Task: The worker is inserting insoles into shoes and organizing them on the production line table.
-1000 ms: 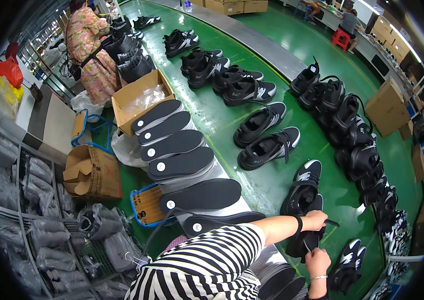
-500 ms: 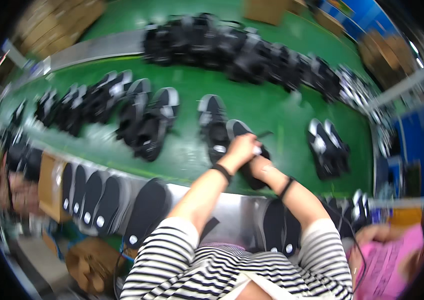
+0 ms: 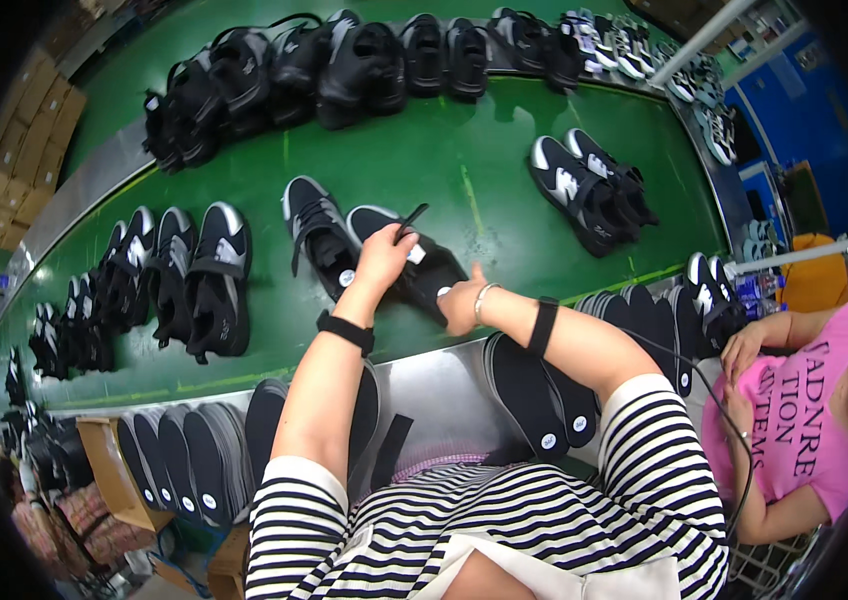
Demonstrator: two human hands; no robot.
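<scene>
In the head view I watch the left hand (image 3: 381, 262) grip the black shoe (image 3: 428, 274) at its opening, on the green table (image 3: 424, 160), right of another shoe (image 3: 320, 232); the right hand (image 3: 462, 304) has shifted away from it to the heel, its hold unclear; work now seems centred there.

Bright light, pale glare on counter (image 3: 434, 150) and its near edge (image 3: 444, 395). Far edge (image 3: 109, 180) bowed by fisheye, corners black.
</scene>
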